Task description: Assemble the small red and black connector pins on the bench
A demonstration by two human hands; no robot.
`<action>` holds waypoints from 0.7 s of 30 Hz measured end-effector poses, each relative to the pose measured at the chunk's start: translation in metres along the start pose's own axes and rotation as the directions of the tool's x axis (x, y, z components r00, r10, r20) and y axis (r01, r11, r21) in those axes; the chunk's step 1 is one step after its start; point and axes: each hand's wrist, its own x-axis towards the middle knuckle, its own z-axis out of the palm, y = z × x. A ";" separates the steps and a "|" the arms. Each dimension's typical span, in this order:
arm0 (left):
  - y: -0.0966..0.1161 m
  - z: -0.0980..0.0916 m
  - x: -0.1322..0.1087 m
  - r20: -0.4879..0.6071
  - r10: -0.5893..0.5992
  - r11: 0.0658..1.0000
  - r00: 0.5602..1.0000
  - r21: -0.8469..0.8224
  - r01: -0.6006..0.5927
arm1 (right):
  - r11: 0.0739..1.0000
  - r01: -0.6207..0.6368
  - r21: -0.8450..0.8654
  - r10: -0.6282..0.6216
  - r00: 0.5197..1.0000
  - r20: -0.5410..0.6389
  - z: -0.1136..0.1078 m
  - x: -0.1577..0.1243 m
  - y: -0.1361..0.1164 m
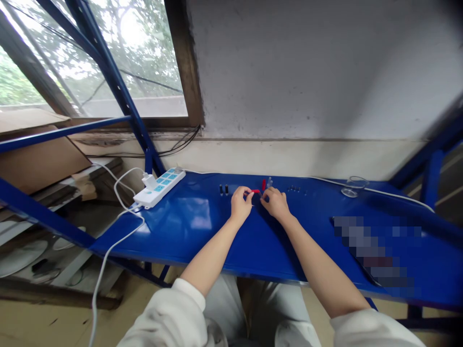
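Observation:
My left hand (241,205) pinches a small red tube-like piece (255,191) between thumb and forefinger. Close by on the right, my right hand (275,202) has its fingers bent together at the far end of that piece; whatever they hold is too small to make out. Just beyond the hands stands another red piece (264,184), beside some clear small parts (269,182). Two short black cylinders (224,190) stand to the left of my left hand. To the right lie several tiny dark parts (293,188).
A white power strip (159,189) with a plug and cable sits at the left of the blue table (173,241). On the right are a clear round dish (349,192), a white cable (398,195) and a blurred-out dark flat object (372,255). A wall rises behind.

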 end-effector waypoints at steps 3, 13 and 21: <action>-0.002 0.000 0.001 -0.013 -0.008 1.000 1.000 0.010 0.008 | 1.000 0.021 -0.005 -0.021 1.000 -0.008 -0.001 0.000 0.000; 0.003 -0.002 -0.004 0.145 0.100 0.993 0.984 0.050 -0.109 | 1.000 0.001 0.000 -0.001 0.999 -0.048 -0.002 0.001 -0.003; 0.002 -0.003 -0.004 0.212 0.107 0.988 0.971 0.086 -0.128 | 0.998 -0.038 0.045 0.041 0.997 -0.062 0.000 0.000 -0.004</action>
